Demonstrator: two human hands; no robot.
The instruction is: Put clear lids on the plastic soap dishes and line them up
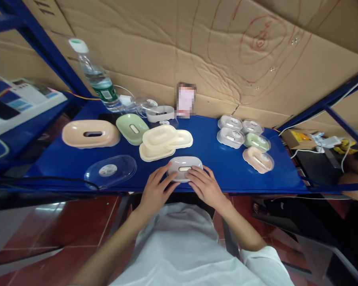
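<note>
A light grey oval plastic box (179, 162) with a small white insert in the middle of its top sits at the table's front edge. Round its left end my left hand (157, 183) is closed, thumb and fingers against its side. My right hand (205, 183) grips the right end, its fingers lying over the top beside the insert. Just behind the box are several stacked cream oval pieces (159, 137). A green oval box (133, 129) and a larger peach oval box (74, 133) with a dark slot stand to their left. The grey box's underside is hidden.
Clear plastic cover (125, 169) with a label lies front left on the blue table (203, 135). Behind stand a water bottle (103, 87), a grey piece (164, 113) and a propped, blurred phone (185, 99). Several wrapped boxes (231, 137) stand right. Another person's arm (356, 182) shows far right.
</note>
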